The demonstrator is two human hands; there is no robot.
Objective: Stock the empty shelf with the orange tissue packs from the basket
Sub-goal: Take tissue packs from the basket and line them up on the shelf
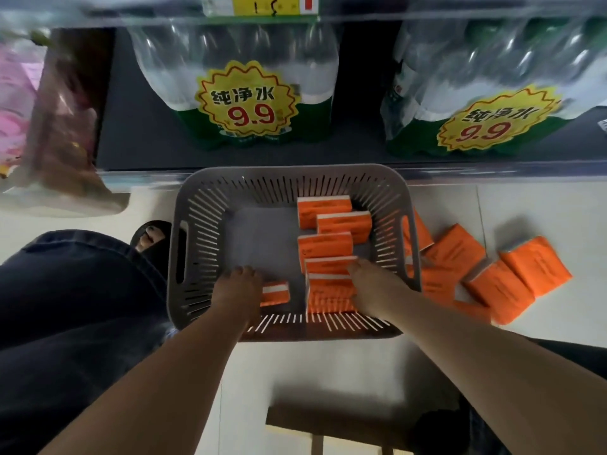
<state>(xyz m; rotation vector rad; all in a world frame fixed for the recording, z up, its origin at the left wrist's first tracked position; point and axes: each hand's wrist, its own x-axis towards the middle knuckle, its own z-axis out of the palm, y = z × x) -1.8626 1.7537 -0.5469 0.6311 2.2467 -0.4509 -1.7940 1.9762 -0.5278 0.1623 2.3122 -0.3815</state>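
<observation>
In the half-bare basket (295,170) on a pale floor (328,372) — left hand (238,287) grips a tissue pack (276,293), right hand (371,287) another pack (328,287).

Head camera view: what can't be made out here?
All head view.
Left hand: own back hides whether it grips the orange tissue pack.
Right hand: grip on stacked packs unclear.
Floor packs: partly behind basket and forearm.
Yellow price tag: cut by top edge.
Pink packaging: blurred.

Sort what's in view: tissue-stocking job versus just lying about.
Job: grey basket, orange tissue packs inside it, orange packs on the floor, left hand, right hand.
Lying about: bottled water multipacks, pink packaged goods, wooden stool.
</observation>
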